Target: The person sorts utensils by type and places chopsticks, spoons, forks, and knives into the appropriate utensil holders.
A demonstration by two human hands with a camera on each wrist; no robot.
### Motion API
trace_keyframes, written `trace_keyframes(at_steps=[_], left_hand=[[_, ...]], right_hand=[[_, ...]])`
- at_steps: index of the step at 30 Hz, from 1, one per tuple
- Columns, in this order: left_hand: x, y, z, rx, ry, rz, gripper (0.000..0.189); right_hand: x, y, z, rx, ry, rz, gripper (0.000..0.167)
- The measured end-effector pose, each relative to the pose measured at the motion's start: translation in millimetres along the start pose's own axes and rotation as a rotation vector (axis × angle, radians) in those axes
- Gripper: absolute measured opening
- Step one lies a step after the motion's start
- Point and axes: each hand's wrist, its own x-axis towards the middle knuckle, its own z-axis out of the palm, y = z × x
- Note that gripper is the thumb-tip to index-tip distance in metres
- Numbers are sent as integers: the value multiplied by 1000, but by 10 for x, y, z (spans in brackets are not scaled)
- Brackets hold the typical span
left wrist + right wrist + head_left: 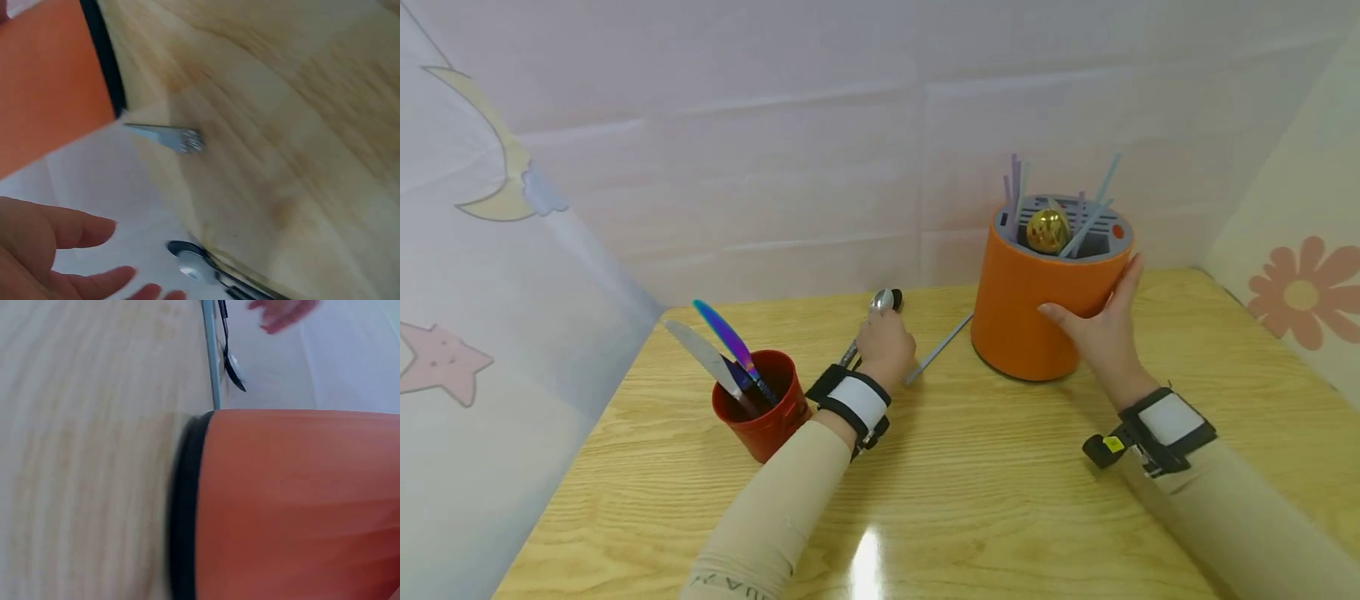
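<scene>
With thumb and fingers spread around its right side, my right hand (pixel 1108 342) holds an orange knife block (pixel 1026 300). Its grey slotted top carries several thin straws (pixel 1017 196) and a shiny gold ball (pixel 1047 231). My left hand (pixel 886 346) hovers over a silver spoon (pixel 882 298) and a black spoon (pixel 897 297) lying near the wall. In the left wrist view, its relaxed fingers (pixel 87 230) are apart from the spoons and hold nothing. Between the hands, a thin grey-blue stick (pixel 938 350) lies beside the block's base.
To the left, a red cup (pixel 767 437) holds a rainbow-coloured knife (pixel 726 333), a silver knife (pixel 700 354) and a dark blue piece (pixel 737 372). Pale cloth walls (pixel 775 167) close off the back and sides of the wooden table (pixel 970 500).
</scene>
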Motion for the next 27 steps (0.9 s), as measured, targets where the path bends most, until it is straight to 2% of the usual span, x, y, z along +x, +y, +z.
trace_keyframes(at_steps=[5, 7, 9, 12, 19, 27], left_hand=[[51, -95, 62, 124, -94, -157, 31], [63, -130, 91, 177, -133, -196, 38], [87, -166, 127, 204, -141, -225, 37], [114, -214, 157, 252, -146, -232, 32], [129, -273, 125, 273, -150, -212, 30], [153, -314, 102, 268, -185, -192, 22]], right_hand=[[38, -85, 1, 48, 29, -52, 121], [55, -88, 0, 51, 29, -56, 120], [63, -98, 0, 55, 26, -52, 118], [51, -141, 13, 81, 18, -61, 116], [6, -227, 56, 156, 15, -131, 112], [0, -216, 43, 137, 6, -94, 113]])
